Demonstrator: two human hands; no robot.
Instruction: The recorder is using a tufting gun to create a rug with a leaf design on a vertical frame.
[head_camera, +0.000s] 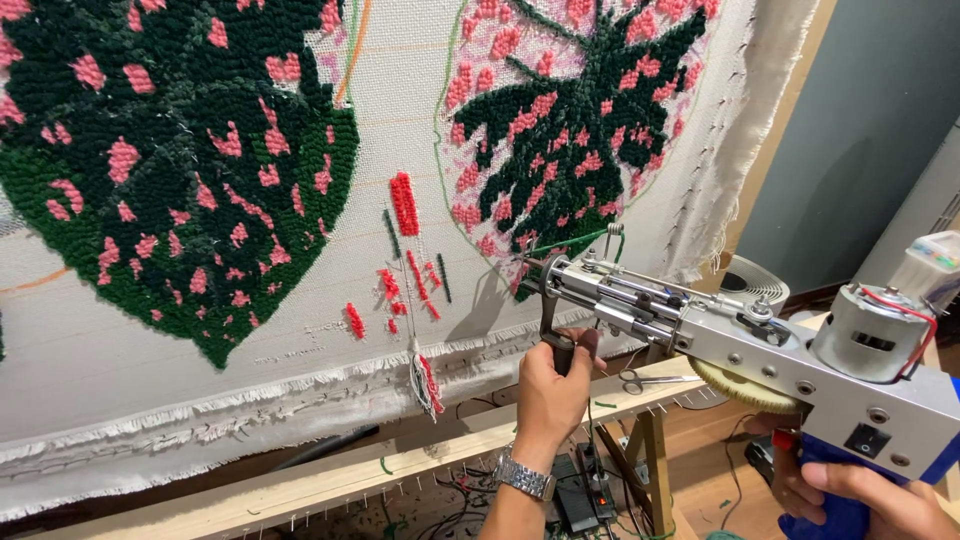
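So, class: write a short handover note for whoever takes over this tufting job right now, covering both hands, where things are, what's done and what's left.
Left hand: gripping the front handle of the tufting gun.
Right hand: on the blue rear grip.
Gun tip sits against the cloth at the lower edge of the right leaf; green yarn is threaded.
Done: left leaf filled in green and pink, with red test patches between the leaves.
Left: the right leaf's lower edge looks unfinished.
Scissors lie on the wooden frame.

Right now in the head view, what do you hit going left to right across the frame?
Large dark green tufted leaf with pink spots → red yarn test patches → left hand on the tufting gun's front handle → scissors → tufting gun motor.
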